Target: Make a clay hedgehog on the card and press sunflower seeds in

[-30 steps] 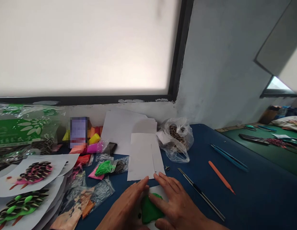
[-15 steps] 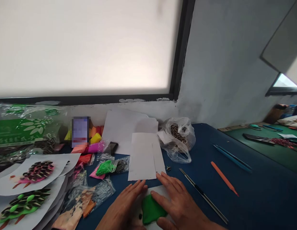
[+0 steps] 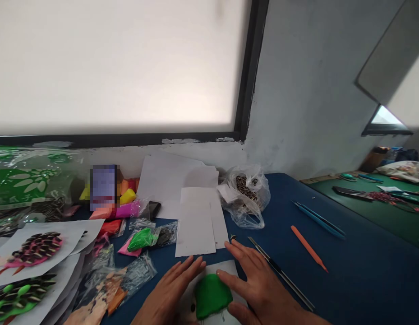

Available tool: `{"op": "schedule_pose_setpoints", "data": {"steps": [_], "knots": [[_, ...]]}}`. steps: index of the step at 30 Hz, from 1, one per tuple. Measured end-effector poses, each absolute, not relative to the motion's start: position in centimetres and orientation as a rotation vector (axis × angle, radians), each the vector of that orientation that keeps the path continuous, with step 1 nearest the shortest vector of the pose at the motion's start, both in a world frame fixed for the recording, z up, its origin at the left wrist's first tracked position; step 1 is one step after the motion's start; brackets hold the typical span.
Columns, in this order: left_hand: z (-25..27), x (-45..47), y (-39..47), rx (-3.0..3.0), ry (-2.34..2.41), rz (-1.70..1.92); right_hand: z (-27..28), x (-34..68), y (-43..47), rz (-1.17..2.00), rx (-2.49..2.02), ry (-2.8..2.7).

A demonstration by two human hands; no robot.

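Observation:
A flat, rounded patch of green modelling clay lies on a white sheet of paper at the bottom middle. To its left, a small black dot shows on a pale area, partly covered by my hand. My left hand rests along the left side of the sheet with its fingers stretched out. On the other side, my right hand has its fingers spread, the index fingertip and thumb at the right edge of the green clay. Neither hand holds anything. A few pencil lines show below the clay.
Finished hedgehog pictures with seeds are stacked at left. Bagged coloured clay and blank paper lie ahead. A plastic bag of seeds stands behind. A metal craft knife, an orange tool and blue tweezers lie right.
My right hand has shifted slightly right, uncovering more of the green clay and the pencil lines below it. The whole scene has slid a little left in view.

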State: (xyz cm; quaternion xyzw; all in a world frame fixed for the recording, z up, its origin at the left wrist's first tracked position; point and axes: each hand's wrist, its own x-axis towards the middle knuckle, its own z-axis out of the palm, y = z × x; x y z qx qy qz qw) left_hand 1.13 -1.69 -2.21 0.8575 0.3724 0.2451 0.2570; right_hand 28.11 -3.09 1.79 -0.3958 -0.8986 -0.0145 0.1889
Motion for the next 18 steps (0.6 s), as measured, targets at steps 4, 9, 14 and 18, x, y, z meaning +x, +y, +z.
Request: {"op": "schedule_pose_setpoints", "data": {"steps": [4,9,14,18], "knots": [[-0.8,1.3,-2.2,2.341,1.015,0.646,2.3,28.1,-3.5,-0.022,-1.092,-2.591],[-1.2,1.3,-2.2,2.363,1.015,0.676,1.9,28.1,-3.5,-0.031,-1.103,-2.619],[-1.1,1.4,-2.2,2.369,1.043,0.661,-0.7,28.3,-3.2,-0.104,-0.933,-2.535],[-1.2,1.4,-2.2,2.395,1.009,0.675,-2.2,27.8,-3.1,-0.113,-0.988,-2.540]]}}
